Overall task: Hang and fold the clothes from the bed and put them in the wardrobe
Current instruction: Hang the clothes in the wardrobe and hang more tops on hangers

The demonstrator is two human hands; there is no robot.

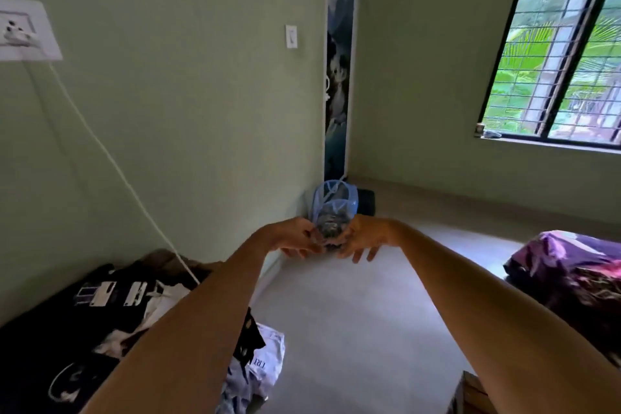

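Two-handed reach, left hand (295, 240), right hand (364, 240), grasp unclear, rumpled dark clothes (67, 329), mesh basket (334, 195)

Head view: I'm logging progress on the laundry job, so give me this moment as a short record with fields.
left hand: stretched forward, meeting the other hand in mid-air
right hand: stretched forward, fingers spread downward
dark shape: between the two hands; cannot tell if it is held or lies behind them
clothes pile: black and white garments, lower left, unfolded
blue mesh basket: in the floor corner, beyond the hands
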